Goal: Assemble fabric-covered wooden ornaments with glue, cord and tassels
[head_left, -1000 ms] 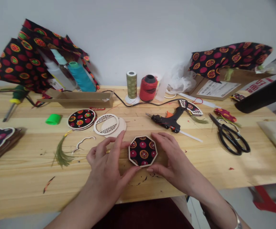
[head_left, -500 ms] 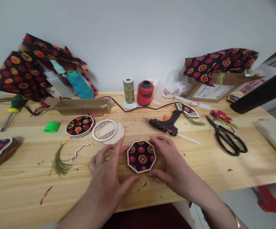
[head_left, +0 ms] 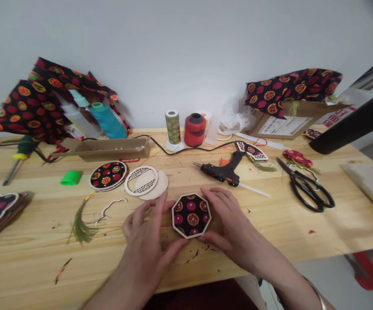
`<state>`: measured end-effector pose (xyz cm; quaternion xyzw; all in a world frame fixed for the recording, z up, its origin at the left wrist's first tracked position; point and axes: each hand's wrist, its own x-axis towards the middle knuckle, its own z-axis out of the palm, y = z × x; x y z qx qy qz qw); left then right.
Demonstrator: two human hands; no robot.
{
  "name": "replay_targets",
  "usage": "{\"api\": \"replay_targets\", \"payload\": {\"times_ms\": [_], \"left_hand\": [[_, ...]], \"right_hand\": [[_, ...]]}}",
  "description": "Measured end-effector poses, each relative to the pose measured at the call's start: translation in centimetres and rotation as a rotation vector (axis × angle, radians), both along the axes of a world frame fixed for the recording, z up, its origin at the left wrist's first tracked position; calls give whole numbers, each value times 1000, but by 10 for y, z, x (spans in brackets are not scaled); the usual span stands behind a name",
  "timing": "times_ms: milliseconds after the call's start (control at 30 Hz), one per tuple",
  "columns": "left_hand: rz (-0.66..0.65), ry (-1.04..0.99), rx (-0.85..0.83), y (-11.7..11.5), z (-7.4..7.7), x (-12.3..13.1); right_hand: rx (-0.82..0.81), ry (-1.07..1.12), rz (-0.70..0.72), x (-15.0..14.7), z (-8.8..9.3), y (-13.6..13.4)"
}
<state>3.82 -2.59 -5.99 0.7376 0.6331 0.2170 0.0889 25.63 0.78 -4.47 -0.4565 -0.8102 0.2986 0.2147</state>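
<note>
An octagonal piece (head_left: 191, 216) with a pale wooden rim and black fabric printed with red and gold circles lies on the wooden table (head_left: 44, 254), just in front of me. My left hand (head_left: 146, 234) cups its left side, with the thumb tip at the lower left edge. My right hand (head_left: 228, 219) wraps its right side, fingers along the upper right edge and thumb below. Both hands touch only the rim area, and the fabric face stays visible.
Behind the hands lie a fretwork wooden ring (head_left: 141, 181), a plain wooden disc (head_left: 157, 185) and a fabric-covered round (head_left: 108, 175). A glue gun (head_left: 221, 171) lies to the right of these, with black scissors (head_left: 305, 190) further right. Thread spools (head_left: 194, 130) stand at the back.
The whole scene has slid lower in the picture as my head tilted up. My hands stay around the octagonal piece, which barely shifts between them.
</note>
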Motion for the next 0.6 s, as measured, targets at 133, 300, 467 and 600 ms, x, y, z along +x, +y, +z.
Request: {"api": "replay_targets", "payload": {"times_ms": [133,300,467,600], "left_hand": [[-10,-23,3,1,-1,-1],[-37,-55,24,2,2,-3],[-57,-266,7,-1,4,-3],[6,-554,-181,-5,10,-2]], "right_hand": [[9,8,3,1,1,-2],[10,21,10,2,2,-3],[8,43,4,3,6,-5],[37,54,3,4,11,-7]]}}
